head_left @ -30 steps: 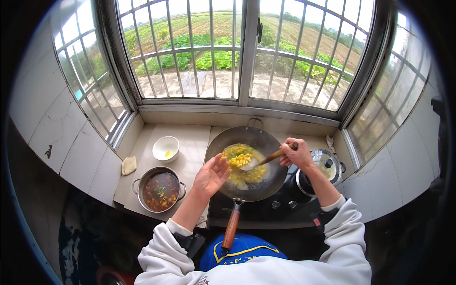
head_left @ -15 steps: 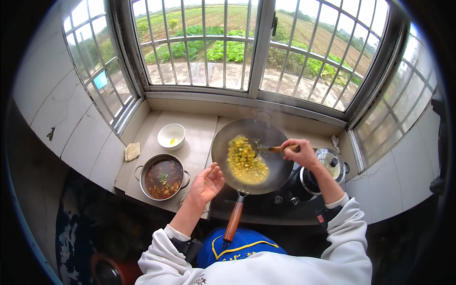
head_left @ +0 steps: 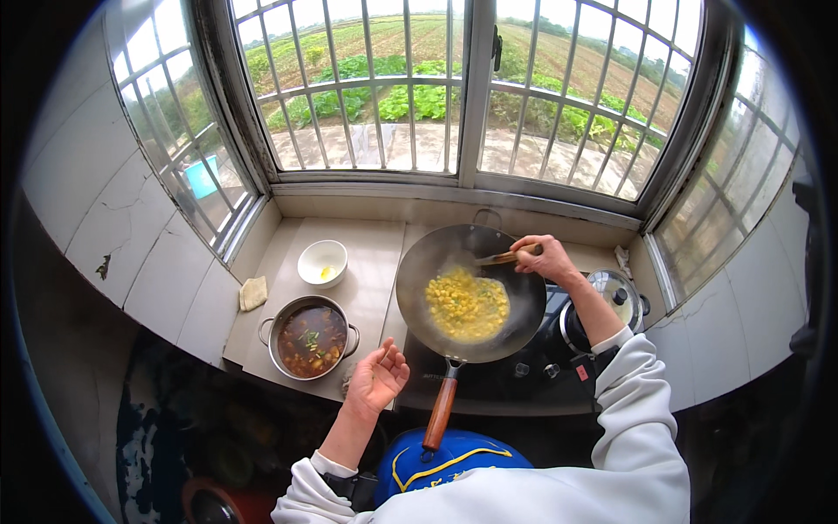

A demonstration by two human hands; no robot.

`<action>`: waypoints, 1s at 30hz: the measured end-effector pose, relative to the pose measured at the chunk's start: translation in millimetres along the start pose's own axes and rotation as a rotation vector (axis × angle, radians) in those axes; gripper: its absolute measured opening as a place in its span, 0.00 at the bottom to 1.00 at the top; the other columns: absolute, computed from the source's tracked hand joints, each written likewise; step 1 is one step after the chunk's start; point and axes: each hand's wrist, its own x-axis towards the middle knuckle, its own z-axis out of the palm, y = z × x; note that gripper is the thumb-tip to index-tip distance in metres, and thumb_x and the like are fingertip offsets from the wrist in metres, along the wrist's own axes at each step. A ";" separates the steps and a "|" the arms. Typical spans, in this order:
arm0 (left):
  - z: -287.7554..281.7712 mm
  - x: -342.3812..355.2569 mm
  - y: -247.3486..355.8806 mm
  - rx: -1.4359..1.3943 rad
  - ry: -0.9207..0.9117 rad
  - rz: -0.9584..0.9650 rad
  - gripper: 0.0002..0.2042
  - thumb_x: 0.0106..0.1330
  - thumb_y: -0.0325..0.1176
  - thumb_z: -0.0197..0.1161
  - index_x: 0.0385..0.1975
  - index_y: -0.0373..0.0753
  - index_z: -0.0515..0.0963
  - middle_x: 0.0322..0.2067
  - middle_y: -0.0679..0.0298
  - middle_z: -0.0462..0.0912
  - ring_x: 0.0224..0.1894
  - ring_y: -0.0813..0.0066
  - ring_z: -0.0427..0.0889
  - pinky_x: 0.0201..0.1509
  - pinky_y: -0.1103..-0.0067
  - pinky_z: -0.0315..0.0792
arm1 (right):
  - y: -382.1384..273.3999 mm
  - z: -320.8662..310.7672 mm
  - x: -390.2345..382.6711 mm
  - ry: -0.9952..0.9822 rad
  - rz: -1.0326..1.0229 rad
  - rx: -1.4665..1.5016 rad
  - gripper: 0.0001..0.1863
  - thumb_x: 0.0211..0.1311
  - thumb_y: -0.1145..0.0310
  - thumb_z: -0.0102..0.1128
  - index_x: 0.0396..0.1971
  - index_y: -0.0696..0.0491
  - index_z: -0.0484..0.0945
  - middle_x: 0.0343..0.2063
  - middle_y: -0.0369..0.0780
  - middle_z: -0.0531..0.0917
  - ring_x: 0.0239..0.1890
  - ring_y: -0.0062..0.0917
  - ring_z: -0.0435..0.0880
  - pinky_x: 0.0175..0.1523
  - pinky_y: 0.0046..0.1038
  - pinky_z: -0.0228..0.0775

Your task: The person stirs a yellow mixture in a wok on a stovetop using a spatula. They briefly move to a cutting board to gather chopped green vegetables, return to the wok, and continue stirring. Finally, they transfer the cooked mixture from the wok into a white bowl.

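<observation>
My right hand [head_left: 541, 258] is closed round the wooden handle of a cooking spatula [head_left: 496, 259]. The spatula reaches over the far right part of a wok [head_left: 417, 301], and its head is hard to make out. Yellow egg-like pieces with green bits [head_left: 467, 304] lie in the wok in a loose, wet heap. My left hand [head_left: 380, 377] hovers empty to the near left of the wok, palm turned up and fingers loosely bent. It touches neither the wok nor its reddish wooden handle [head_left: 442, 406], which points toward me.
A two-handled pot of dark soup [head_left: 308, 337] stands on the left counter. Behind it is a white bowl [head_left: 322, 264] with yellow residue, and a folded cloth [head_left: 253, 293] lies at the left. A glass-lidded pot [head_left: 615, 301] sits right of the wok. Barred windows [head_left: 467, 96] rise behind.
The spatula has drawn back from the food toward the wok's far right side. The yellow heap has shifted and spread. My left hand is slightly lower, its fingers more bent.
</observation>
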 end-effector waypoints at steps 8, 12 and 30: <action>-4.3 -1.1 -8.1 0.024 0.011 -0.041 0.12 0.72 0.28 0.56 0.52 0.42 0.80 0.39 0.66 0.86 0.43 0.69 0.84 0.52 0.68 0.78 | -51.1 32.0 -73.5 -0.536 -0.536 -0.745 0.16 0.59 0.74 0.65 0.47 0.44 0.83 0.37 0.40 0.78 0.42 0.40 0.83 0.47 0.38 0.76; -9.7 -0.6 -6.3 0.011 -0.005 -0.054 0.11 0.74 0.29 0.56 0.52 0.43 0.80 0.40 0.66 0.85 0.44 0.68 0.84 0.52 0.67 0.79 | -90.5 -5.4 -97.7 -0.591 -0.534 -0.769 0.16 0.59 0.73 0.66 0.47 0.41 0.83 0.38 0.39 0.79 0.42 0.38 0.84 0.45 0.38 0.77; -30.4 -2.7 -5.9 0.007 -0.003 -0.099 0.11 0.72 0.27 0.56 0.49 0.41 0.82 0.38 0.67 0.85 0.43 0.68 0.82 0.52 0.66 0.78 | -38.8 -7.6 -67.2 0.102 0.273 0.202 0.20 0.71 0.57 0.60 0.39 0.62 0.83 0.21 0.45 0.87 0.19 0.27 0.88 0.22 0.23 0.79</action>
